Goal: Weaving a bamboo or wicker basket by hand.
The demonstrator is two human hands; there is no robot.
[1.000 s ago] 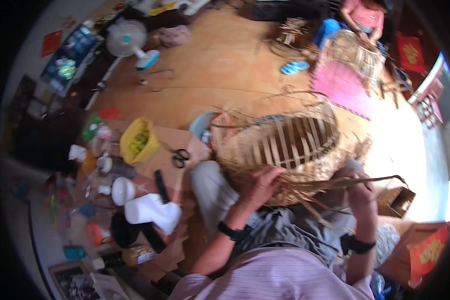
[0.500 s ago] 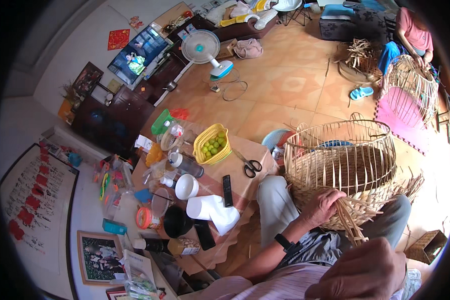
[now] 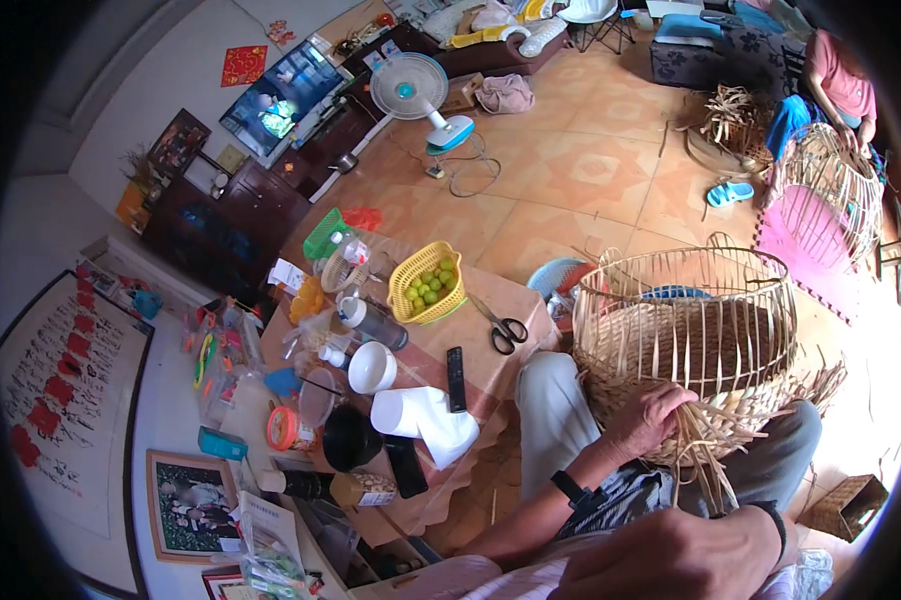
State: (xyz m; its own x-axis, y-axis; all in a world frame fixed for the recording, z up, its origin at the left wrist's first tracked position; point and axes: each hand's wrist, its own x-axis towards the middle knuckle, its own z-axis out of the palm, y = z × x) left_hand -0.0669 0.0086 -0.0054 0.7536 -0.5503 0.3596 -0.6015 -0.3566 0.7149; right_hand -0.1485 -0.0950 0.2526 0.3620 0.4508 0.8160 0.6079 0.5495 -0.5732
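A large half-woven basket (image 3: pixel 710 330) with upright bare strips and rings rests between my legs. My left hand (image 3: pixel 650 420) pinches loose flat strips (image 3: pixel 720 430) at the basket's near side, its fingers closed on them. Some of these strips hang down toward my lap. My right hand (image 3: pixel 660 560) is drawn back close to the camera at the lower edge, below the basket; its fingers are hidden, so I cannot tell whether it holds anything.
A cluttered table (image 3: pixel 510 440) at left carries a yellow fruit basket (image 3: pixel 410 280), scissors (image 3: pixel 502 330), a remote and bowls. A fan (image 3: pixel 408 90) stands beyond. A co-worker (image 3: pixel 840 80) handles another basket frame (image 3: pixel 825 200) at far right. A small square basket (image 3: pixel 840 505) sits low right.
The view has swung, shifting the scene rightward. My right hand has left the strips at the basket and come down and back toward my body. My left hand stays on the strips.
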